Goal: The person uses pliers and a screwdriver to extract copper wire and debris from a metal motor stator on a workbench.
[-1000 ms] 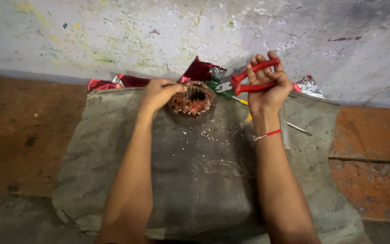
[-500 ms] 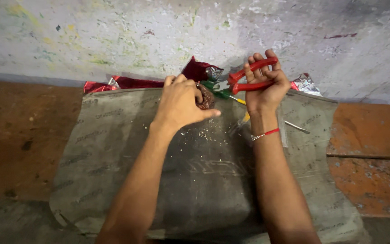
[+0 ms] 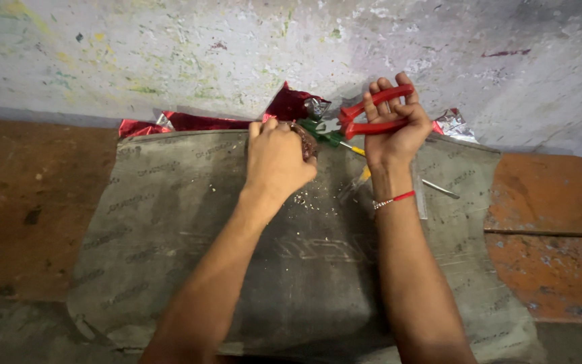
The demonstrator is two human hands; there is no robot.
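My left hand [image 3: 276,160] lies palm down over a round copper-wound coil [image 3: 304,138], covering most of it; only its right edge shows. My right hand [image 3: 391,128] grips the red handles of a pair of pliers [image 3: 372,116], whose jaws point left toward the coil. A red thread band sits on my right wrist. Both hands are over a grey mat [image 3: 170,229] near its far edge, where small copper bits are scattered.
Crumpled red foil wrappers [image 3: 197,121] lie along the base of a stained wall [image 3: 170,54]. A green-handled screwdriver [image 3: 328,137] and a thin metal rod [image 3: 439,189] rest by my right hand. Orange-brown floor [image 3: 547,216] flanks the mat.
My left hand slid from the coil's left side to on top of it, hiding it. The right hand with the pliers stayed in place.
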